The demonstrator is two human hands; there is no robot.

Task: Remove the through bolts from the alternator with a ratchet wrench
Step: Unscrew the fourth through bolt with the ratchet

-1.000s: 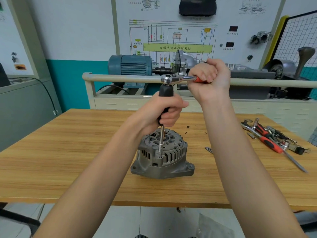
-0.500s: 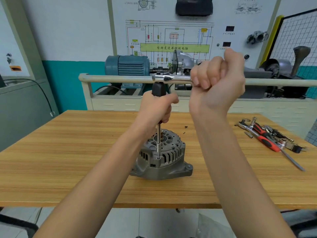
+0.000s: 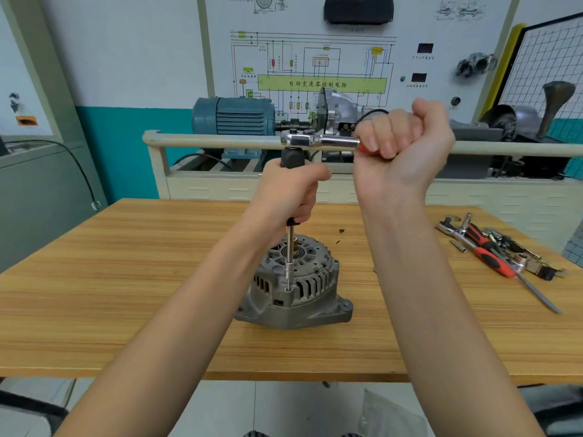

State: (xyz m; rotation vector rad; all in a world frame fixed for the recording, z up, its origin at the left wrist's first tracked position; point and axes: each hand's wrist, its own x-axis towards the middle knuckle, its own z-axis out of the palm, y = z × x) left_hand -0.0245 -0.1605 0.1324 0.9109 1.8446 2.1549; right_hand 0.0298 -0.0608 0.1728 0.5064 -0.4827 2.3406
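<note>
Grey cast-metal alternator [image 3: 295, 287] sits mid-worktop; left hand [image 3: 291, 192] grips the extension, right hand [image 3: 399, 149] grips the chrome ratchet wrench [image 3: 318, 141]; bolt apparently still seated.

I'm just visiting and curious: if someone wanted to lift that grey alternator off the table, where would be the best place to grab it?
Probably by the wide base of the alternator, coming in from its open right side. It sits upright on the wooden table, with flat mounting ears sticking out low down that fingers could hook under. The ribbed top is occupied: the ratchet wrench and its extension stand on a bolt there.
</note>
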